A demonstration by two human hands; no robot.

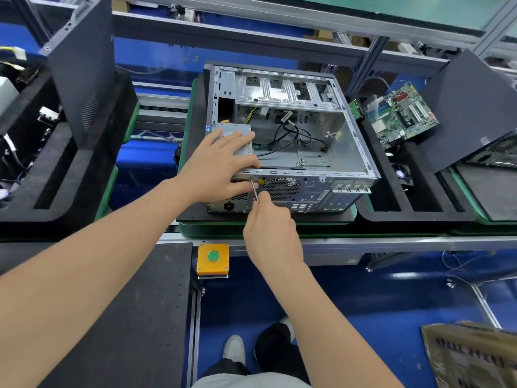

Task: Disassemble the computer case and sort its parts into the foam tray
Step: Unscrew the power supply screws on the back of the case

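**Both hands at the back panel of the opened case**

Bare forearms reach out from the bottom edge of view; below them, white shoes (234,350) on a blue floor and a sheet of cardboard (470,357) at the lower right.

- Computer case (349,141): lies on its side, open face up, in the middle of a black pad (195,135) on a green carrier (212,229). Back panel faces the person. Loose black cables on its floor.
- Power supply (237,129): grey box inside the case, at its near left corner.
- Left hand (221,163): fingers straight and spread, palm down, resting across the power supply and the case's near top edge. Thumb lies against the back panel, just beside the tool's tip.
- Right hand (271,231): fingers curled, gripping a screwdriver (254,190). Shaft slants up and left; tip sits on a screw at the upper left corner of the back panel.
- Foam tray (391,208): black, just right of the carrier. Motherboard (402,113) lies at its far edge. Small fan (402,173) sits in a slot nearer the person. Dark side panel (470,113) leans along its right edge.
- Second foam tray (56,177): left of the carrier, with another dark panel (81,79) standing in it.
- Yellow button box (212,259) with a green button: on the rail's near edge, below the case.
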